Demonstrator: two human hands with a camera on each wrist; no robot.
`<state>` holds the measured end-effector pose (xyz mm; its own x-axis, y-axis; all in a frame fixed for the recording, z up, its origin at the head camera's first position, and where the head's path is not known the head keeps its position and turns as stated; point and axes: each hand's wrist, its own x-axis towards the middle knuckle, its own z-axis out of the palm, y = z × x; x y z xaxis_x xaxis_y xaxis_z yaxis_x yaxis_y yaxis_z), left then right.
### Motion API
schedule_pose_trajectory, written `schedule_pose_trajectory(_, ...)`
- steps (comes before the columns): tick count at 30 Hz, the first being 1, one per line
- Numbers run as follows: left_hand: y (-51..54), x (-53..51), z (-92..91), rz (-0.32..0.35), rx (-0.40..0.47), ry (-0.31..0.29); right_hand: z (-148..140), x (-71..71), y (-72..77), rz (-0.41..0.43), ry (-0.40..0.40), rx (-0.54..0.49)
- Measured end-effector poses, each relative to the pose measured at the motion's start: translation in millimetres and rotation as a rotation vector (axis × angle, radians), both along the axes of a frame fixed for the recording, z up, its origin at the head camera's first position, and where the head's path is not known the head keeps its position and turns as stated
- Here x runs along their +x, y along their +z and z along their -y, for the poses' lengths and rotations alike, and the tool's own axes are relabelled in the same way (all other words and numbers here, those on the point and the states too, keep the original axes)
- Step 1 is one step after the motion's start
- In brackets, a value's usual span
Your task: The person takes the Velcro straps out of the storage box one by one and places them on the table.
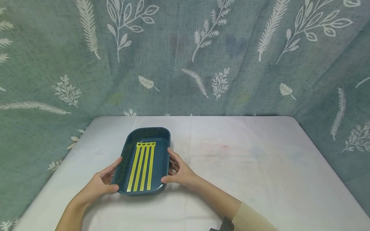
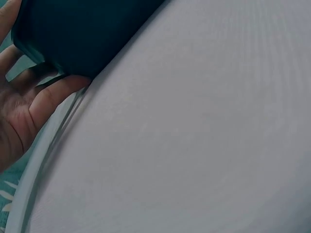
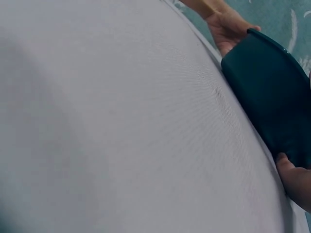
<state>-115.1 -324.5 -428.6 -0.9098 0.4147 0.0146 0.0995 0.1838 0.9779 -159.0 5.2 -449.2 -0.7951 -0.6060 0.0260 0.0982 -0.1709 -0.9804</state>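
Note:
A dark teal, rounded rectangular tray (image 1: 159, 160) stands left of the table's middle, gripped by both hands. Along its left side my left hand (image 1: 96, 189) holds on, thumb at the near corner. My right hand (image 1: 183, 173) grips the opposite side, its thumb on the near right corner of the rim. Several yellow-green straps (image 1: 141, 168) with slotted heads lie side by side inside, heads toward the far end. In the left wrist view, fingers touch the tray's outer wall (image 2: 82, 34). The right wrist view shows the outer wall (image 3: 267, 92) between both hands. Whether its base touches the table I cannot tell.
A white cloth covers the table (image 1: 245, 166), with faint stains right of the tray. Behind and at both sides hangs a green-blue curtain (image 1: 173, 48) with white leaf prints. A dark device (image 1: 225, 224) sits by the right sleeve at the bottom edge.

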Motion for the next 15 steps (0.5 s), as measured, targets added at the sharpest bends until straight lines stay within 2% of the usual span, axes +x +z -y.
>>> schedule_pose_trajectory(9, -2.1, 2.1, -17.6, 0.044, -0.038, 0.049, -17, 5.0, 2.5, 0.047, 0.001, -0.020)
schedule_pose_trajectory(15, -4.0, -0.9, -24.5, 0.025, -0.075, 0.064, -27, 5.6, 6.0, 0.058, 0.017, -0.026)
